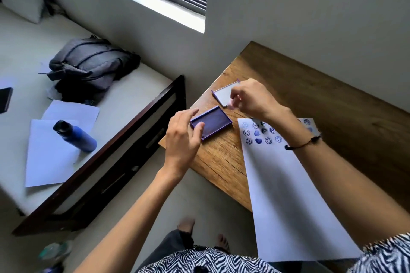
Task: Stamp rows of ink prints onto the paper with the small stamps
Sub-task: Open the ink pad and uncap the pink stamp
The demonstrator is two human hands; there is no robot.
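Paper (288, 195) lay over the counter's (332, 99) near edge, stamped rows at its far end.
Beyond, left hand (183, 137) steadied the open ink pad (211, 125), fingers (198, 132) loosely apart; right hand (253, 97) pinched a small stamp (230, 105) over the lid (224, 95).

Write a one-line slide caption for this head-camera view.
Left hand steadies the open purple ink pad while the right hand hovers above; paper shows stamped rows.

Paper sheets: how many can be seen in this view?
3. One stamped sheet lies on the wooden table; two blank sheets overlap on the bed beside the blue bottle. Others may be hidden.
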